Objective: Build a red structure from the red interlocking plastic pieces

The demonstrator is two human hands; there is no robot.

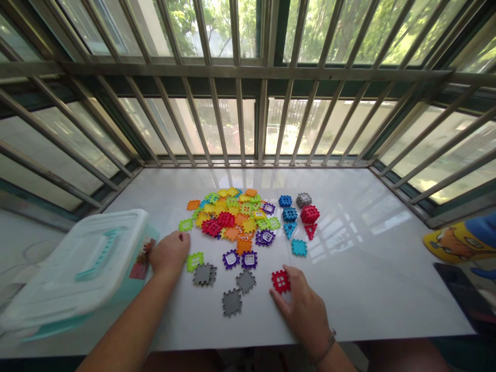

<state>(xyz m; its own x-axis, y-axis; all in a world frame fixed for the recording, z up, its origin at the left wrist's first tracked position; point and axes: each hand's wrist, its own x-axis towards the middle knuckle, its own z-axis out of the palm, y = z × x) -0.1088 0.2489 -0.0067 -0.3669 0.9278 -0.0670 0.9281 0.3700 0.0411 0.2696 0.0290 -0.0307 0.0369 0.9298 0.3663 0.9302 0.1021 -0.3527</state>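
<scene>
Tiles (249,226), heaped mid-worktop (368,268). From left: box (70,245); left hand (170,250) curled in a fist, contents hidden; grey tiles (231,302), nearer than the heap; red tile (281,281), low against the worktop, between thumb and forefinger of right hand (279,279); beyond, blue stack (290,214), red stack (310,213). Apparently mid-handling of one tile; next, probably needing a steady pinch.

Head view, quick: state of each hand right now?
Left hand: closed, nothing visible in it.
Right hand: holding a red window tile.
</scene>
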